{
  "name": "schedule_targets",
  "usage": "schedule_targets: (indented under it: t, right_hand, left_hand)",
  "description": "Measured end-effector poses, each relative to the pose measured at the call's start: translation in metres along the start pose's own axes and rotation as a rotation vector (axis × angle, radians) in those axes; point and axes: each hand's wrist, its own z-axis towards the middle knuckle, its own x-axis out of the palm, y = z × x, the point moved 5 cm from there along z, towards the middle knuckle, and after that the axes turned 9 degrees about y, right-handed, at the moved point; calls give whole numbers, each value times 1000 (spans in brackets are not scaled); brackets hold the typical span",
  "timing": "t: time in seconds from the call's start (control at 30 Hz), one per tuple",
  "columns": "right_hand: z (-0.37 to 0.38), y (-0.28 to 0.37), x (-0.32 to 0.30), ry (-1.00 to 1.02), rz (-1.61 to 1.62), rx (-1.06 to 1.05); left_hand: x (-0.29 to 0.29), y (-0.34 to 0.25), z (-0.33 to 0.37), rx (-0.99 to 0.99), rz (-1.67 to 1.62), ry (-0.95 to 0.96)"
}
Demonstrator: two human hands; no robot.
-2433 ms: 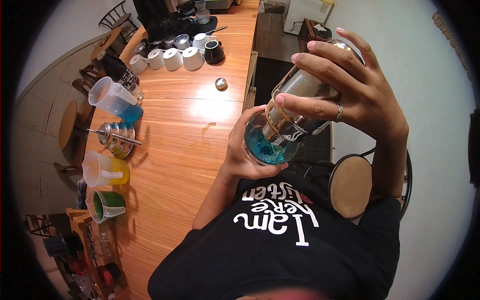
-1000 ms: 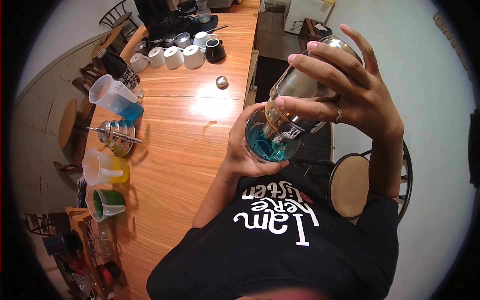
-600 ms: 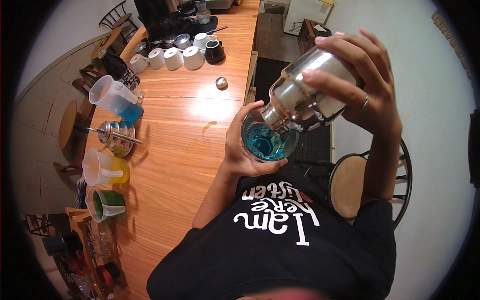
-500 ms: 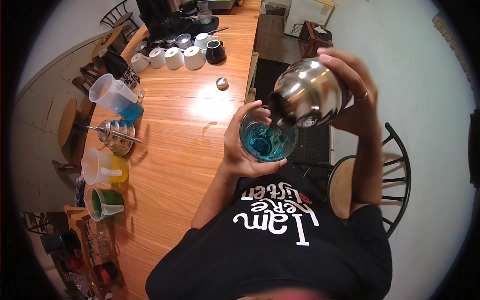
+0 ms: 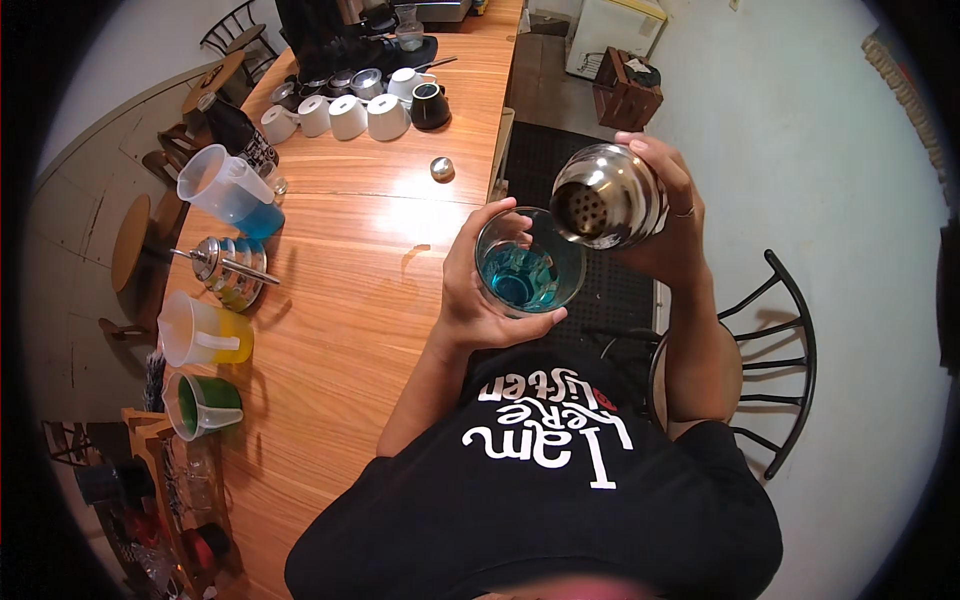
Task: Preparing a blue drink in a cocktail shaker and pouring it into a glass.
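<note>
My left hand (image 5: 477, 290) is closed round a clear drinking glass (image 5: 552, 243), which has blue liquid (image 5: 522, 278) in its lower part. Just right of the glass, my right hand (image 5: 668, 215) grips a shiny steel cocktail shaker (image 5: 625, 190). The shaker lies tilted, its holed strainer top (image 5: 585, 212) turned toward the glass's rim. No stream shows between them. On the wooden table, the small round steel shaker cap (image 5: 442, 168) sits apart from both hands.
Along the table's left side stand jugs with blue (image 5: 232, 195), yellow (image 5: 205, 330) and green (image 5: 203, 405) liquid, plus a tiered steel holder (image 5: 232, 270). Upturned white cups (image 5: 348, 117) and a black cup (image 5: 430, 106) line the far end. A chair (image 5: 780, 370) is at right.
My right hand has lowered and drawn slightly left, turning the shaker so its strainer holes show. The glass in my left hand has shifted slightly left.
</note>
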Motion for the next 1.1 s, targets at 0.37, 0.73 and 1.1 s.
schedule_targets:
  t: [0.37, 0.73, 1.1]
  right_hand:
    - [26, 30, -30, 138, -650, -218]
    - [30, 44, -29, 131, -728, -282]
    - [31, 51, -24, 142, -807, -442]
  left_hand:
    - [7, 0, -2, -8, -8, 28]
    - [9, 3, -3, 1, -20, 11]
    - [8, 2, -2, 40, 31, 10]
